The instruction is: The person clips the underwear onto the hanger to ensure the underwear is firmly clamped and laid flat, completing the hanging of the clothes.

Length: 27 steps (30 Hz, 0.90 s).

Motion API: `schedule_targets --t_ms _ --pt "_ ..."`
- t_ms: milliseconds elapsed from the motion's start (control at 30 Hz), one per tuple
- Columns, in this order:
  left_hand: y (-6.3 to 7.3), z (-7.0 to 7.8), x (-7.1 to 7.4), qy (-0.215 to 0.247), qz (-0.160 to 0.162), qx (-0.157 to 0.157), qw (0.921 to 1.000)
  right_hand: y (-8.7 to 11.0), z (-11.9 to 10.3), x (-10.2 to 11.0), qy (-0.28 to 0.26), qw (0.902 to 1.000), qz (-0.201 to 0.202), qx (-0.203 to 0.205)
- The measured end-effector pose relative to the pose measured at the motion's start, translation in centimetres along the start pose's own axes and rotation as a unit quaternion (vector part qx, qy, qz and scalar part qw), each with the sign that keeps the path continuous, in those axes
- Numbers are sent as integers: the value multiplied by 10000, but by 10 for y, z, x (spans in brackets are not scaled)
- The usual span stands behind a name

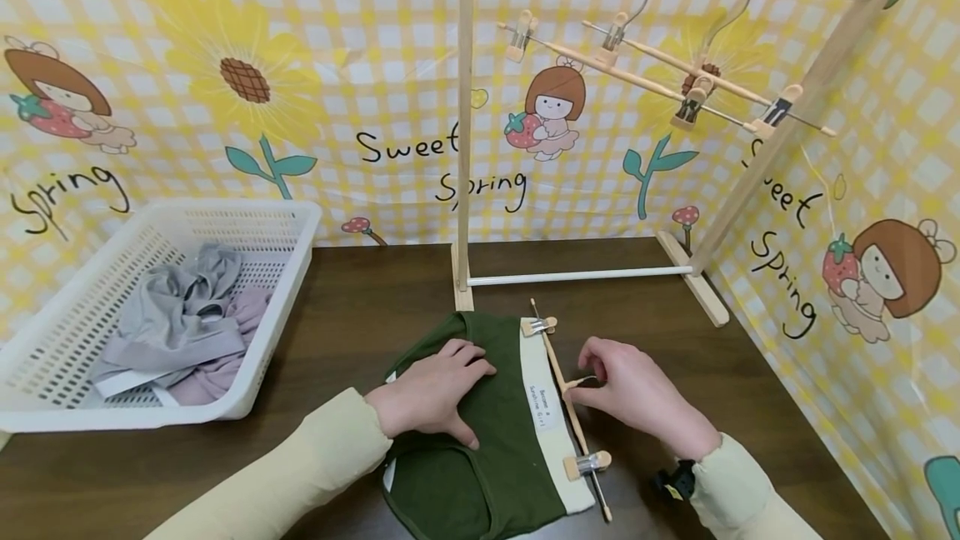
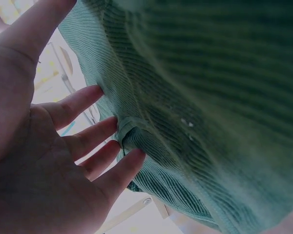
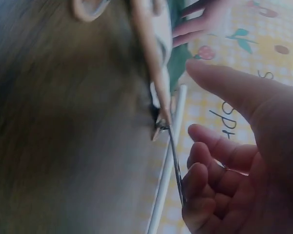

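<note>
A dark green ribbed garment (image 1: 495,407) with a wide white band lies flat in front of me. Two clips (image 1: 588,464) of a wooden clip hanger (image 1: 573,415) sit on that band, one near each end. My left hand (image 1: 435,386) rests on the garment with its fingers spread; in the left wrist view its fingertips touch the ribbed cloth (image 2: 210,97). At the middle of the hanger, my right hand (image 1: 626,386) holds the metal hook between thumb and curled fingers. The right wrist view shows those curled fingers (image 3: 195,180) beside a thin metal rod.
A white plastic basket (image 1: 281,298) with grey and mauve garments (image 1: 180,315) stands at the left. Behind the green garment rises a wooden rack (image 1: 465,148) with a white top rail, from which two clip hangers (image 1: 645,77) hang. Printed yellow cloth (image 1: 375,65) covers the back and right sides.
</note>
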<state>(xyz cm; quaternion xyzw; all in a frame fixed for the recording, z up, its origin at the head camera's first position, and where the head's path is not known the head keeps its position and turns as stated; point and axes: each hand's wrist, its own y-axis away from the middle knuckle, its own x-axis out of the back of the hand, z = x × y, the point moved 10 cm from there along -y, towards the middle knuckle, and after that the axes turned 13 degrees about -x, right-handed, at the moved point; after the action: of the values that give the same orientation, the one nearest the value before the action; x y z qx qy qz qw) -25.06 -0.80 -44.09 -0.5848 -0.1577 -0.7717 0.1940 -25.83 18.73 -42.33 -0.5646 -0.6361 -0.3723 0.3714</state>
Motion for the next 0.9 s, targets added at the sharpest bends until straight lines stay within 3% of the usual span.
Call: schedule_targets --t_ms 133,333,733,900 --pt "0 -1 -1 13 -22 6 10000 -3 6 -8 208 9995 -86 -213" --pt "0 -3 -4 -13 -92 66 9999 -5 7 -16 276 9993 -206 -168" --pt "0 -5 -3 11 -81 99 9999 -14 12 -26 -196 9979 -619 66" --pt "-3 -4 0 171 -64 87 9998 -19 22 -23 -751 9939 -771 -225"
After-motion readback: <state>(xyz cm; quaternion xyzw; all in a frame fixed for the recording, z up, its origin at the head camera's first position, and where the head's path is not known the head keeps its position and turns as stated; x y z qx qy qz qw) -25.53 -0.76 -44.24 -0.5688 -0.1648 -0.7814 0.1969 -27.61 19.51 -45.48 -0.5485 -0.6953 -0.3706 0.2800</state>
